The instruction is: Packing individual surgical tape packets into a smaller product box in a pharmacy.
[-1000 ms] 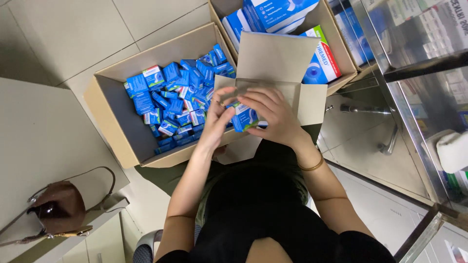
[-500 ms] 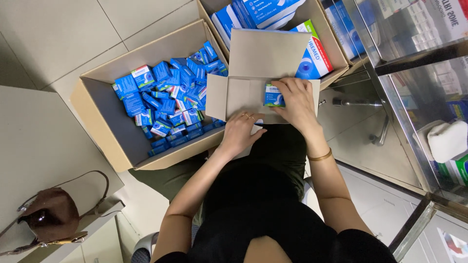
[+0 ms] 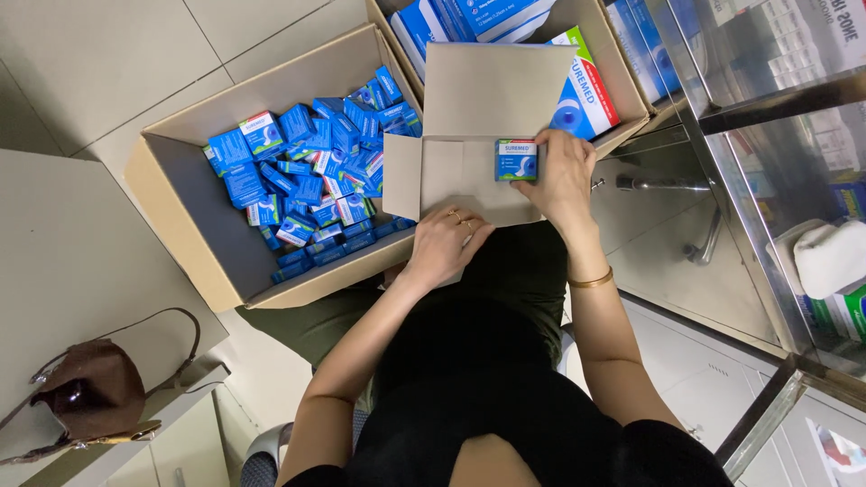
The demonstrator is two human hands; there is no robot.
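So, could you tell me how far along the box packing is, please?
Barely begun: the right hand sets one small blue box into the otherwise bare small carton. The left hand steadies its near edge. The big carton holds a heap of blue boxes.

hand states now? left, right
Left hand: holds nothing, fingers curled over the near edge of the small carton.
Right hand: fingertips grip a small blue box.
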